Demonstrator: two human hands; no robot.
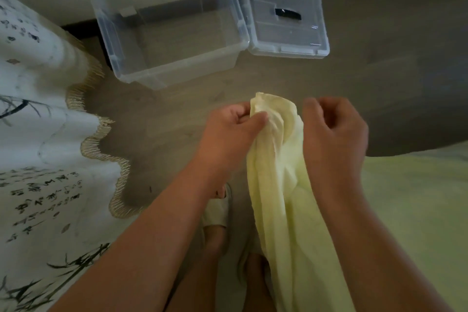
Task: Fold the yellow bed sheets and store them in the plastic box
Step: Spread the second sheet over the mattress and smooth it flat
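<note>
A pale yellow bed sheet (281, 185) hangs bunched between my two hands and trails down past my legs, its bulk spreading at the lower right. My left hand (233, 129) pinches its top corner between thumb and fingers. My right hand (334, 132) is curled at the sheet's right side; its fingertips are hidden, so I cannot tell if it holds the cloth. The clear plastic box (240, 40) stands open on the floor ahead, with nothing inside. Its clear lid (286, 20) lies flat beside it on the right.
A white cloth (38, 134) with black ink print and a gold fringe drapes over furniture at the left. My feet in light slippers (217, 213) stand on the wooden floor (379, 71). A wall with a dark skirting runs behind the box.
</note>
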